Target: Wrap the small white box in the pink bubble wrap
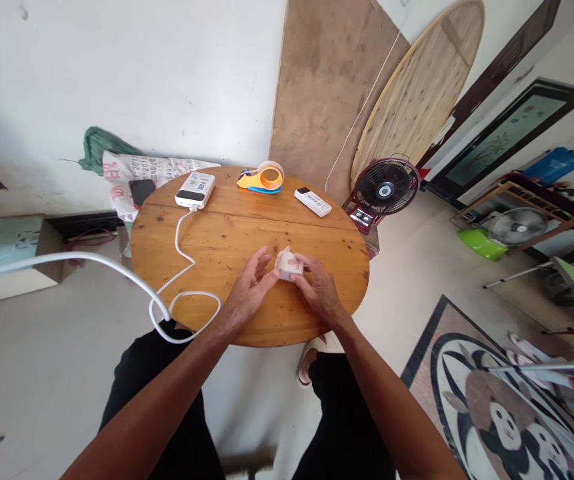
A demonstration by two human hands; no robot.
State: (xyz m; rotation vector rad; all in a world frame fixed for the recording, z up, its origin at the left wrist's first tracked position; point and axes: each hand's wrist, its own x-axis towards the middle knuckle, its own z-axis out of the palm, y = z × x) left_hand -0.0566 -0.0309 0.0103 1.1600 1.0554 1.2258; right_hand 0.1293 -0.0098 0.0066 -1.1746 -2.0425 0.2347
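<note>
A small whitish box (293, 265) with reddish print is held just above the front part of the round wooden table (247, 230). My right hand (319, 283) grips it from the right, thumb along the near side and fingers at the far edge. On the other side, my left hand (254, 287) has its fingers apart and loosely curved. Its thumb tip is at the box's left edge, seemingly touching it. What the print says is too small to read.
Toward the table's back are a white power bank (195, 189) with a white cable (181, 243) plugged in, an orange and blue tape dispenser (261, 179) and a slim white device (313, 201). A black fan (385, 190) stands beyond the right edge. The cable loops off the left front.
</note>
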